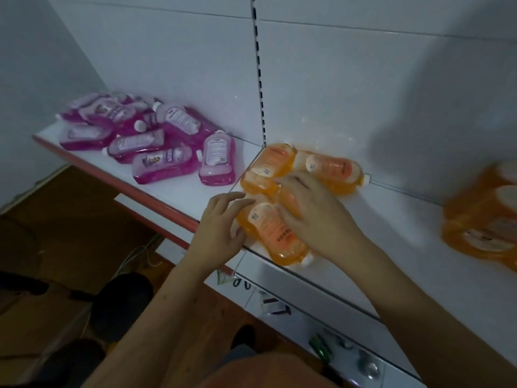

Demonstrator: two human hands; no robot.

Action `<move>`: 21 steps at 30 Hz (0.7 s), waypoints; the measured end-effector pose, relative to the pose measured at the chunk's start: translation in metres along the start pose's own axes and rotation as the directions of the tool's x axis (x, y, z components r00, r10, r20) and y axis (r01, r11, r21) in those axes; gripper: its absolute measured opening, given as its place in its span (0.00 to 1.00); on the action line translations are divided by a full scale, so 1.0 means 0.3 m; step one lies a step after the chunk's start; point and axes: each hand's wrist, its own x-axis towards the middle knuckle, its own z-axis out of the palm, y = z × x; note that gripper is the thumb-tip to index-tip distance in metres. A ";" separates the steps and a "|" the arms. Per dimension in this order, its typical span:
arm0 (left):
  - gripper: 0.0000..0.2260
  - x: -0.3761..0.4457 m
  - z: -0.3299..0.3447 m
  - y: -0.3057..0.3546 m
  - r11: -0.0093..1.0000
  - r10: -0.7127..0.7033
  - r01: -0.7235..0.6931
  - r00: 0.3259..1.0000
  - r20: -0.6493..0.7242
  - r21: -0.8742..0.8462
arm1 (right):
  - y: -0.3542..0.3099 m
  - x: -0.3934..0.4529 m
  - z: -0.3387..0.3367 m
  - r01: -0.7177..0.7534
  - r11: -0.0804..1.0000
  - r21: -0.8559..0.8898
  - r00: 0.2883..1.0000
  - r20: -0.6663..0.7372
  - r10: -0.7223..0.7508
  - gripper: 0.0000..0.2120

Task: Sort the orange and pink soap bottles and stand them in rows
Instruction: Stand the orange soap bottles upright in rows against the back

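Several pink soap bottles [165, 163] lie in a loose heap on the left part of the white shelf [391, 228]. Several orange soap bottles lie flat in a cluster at the shelf's middle. The nearest orange bottle [275, 233] lies at the front edge with its white cap toward me. My left hand [221, 228] rests at this bottle's left side, fingers spread and touching it. My right hand [316, 211] lies flat over the orange cluster, covering one bottle. More orange bottles [484, 217], blurred, sit at the far right.
A slotted upright [260, 79] divides the white back wall behind the shelf. The left shelf has a red front edge [126, 183]. Below are a lower shelf with small items [335, 351], brown floor and a white cable [134, 256].
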 end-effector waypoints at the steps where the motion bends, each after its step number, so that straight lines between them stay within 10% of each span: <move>1: 0.26 0.025 -0.013 -0.043 0.998 0.061 -0.060 0.995 0.073 -0.019 | -0.014 0.009 0.022 -0.038 0.999 -0.026 0.999 0.016 0.038 0.21; 5: 0.36 0.119 -0.026 -0.143 0.972 0.233 -0.216 0.927 0.293 -0.088 | -0.059 0.033 0.110 -0.225 0.969 -0.106 0.967 0.095 0.235 0.19; 13: 0.36 0.194 0.034 -0.186 0.882 0.469 -0.458 0.840 0.271 -0.108 | -0.108 -0.060 0.206 -0.413 0.895 -0.169 0.901 0.068 0.428 0.35; 21: 0.32 0.266 -0.016 -0.208 0.857 0.507 -0.413 0.783 0.360 -0.310 | -0.094 -0.129 0.175 -0.496 0.861 -0.109 0.855 0.110 0.507 0.44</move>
